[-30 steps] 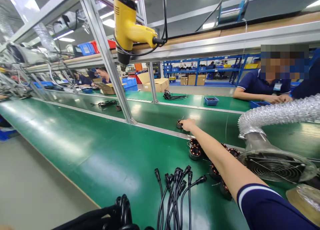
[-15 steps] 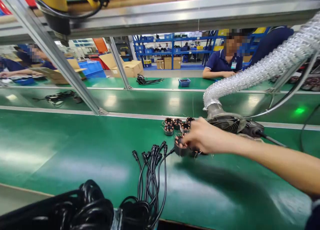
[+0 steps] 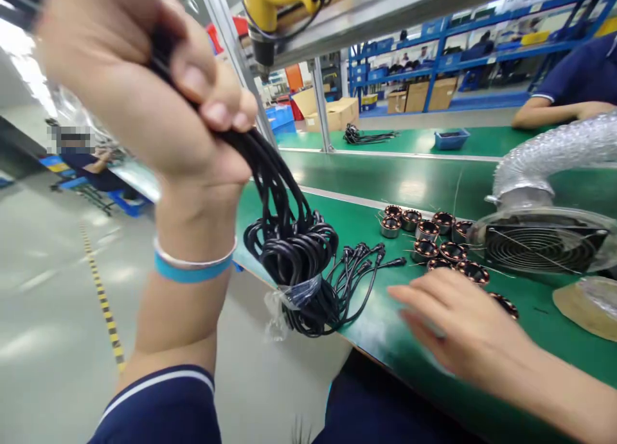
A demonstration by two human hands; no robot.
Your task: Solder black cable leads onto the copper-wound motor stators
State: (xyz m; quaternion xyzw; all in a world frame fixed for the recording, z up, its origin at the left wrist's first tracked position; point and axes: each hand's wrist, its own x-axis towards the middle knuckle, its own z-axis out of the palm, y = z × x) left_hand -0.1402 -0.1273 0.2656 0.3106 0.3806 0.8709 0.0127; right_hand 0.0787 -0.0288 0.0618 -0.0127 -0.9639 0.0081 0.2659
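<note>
My left hand [image 3: 193, 103] is raised high at the left, fingers wrapped round a bundle of black cables [image 3: 294, 245]. The bundle hangs from the fist in loops, with clear plastic wrap [image 3: 303, 293] round its lower part. Its connector ends [image 3: 361, 254] lie fanned out on the green bench. My right hand [image 3: 448, 315], slightly blurred, hovers over the bench near its front edge, fingers stretched out and holding nothing I can see. Just beyond it sit several copper-wound motor stators [image 3: 453, 251], partly hidden by the hand.
A fume fan [image 3: 544, 245] with a silver duct [image 3: 559, 151] stands at the right. A yellow tool [image 3: 277, 7] hangs overhead by a metal post [image 3: 321, 106]. Across the bench are a blue tray [image 3: 452, 139] and a co-worker's arm [image 3: 554, 113].
My left hand has come into view, lifting the cable bundle. My right hand has left the stator it was holding and come nearer the front edge. The view has swung left.
</note>
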